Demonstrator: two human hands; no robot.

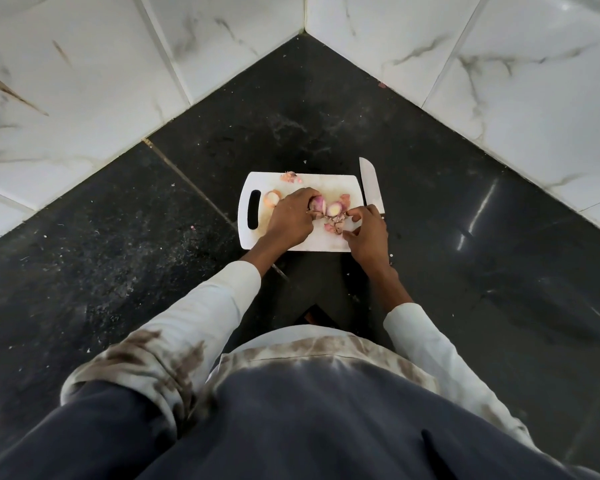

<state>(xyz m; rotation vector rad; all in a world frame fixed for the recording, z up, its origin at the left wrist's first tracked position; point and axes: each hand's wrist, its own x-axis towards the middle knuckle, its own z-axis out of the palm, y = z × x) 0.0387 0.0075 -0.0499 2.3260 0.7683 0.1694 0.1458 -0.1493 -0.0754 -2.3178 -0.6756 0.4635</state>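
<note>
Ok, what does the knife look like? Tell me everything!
The knife has a shiny silver blade, metal by its look, with the tip pointing away toward the tiled walls. It lies flat on the black counter along the right edge of the white cutting board. The right hand hides its handle; whether they touch is unclear.

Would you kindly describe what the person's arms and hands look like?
The left hand and right hand are bare, with no gloves, rings or watch showing. The left sleeve and right sleeve are long and off-white, ending short of the wrists; brown blotches mark both higher up.
</note>
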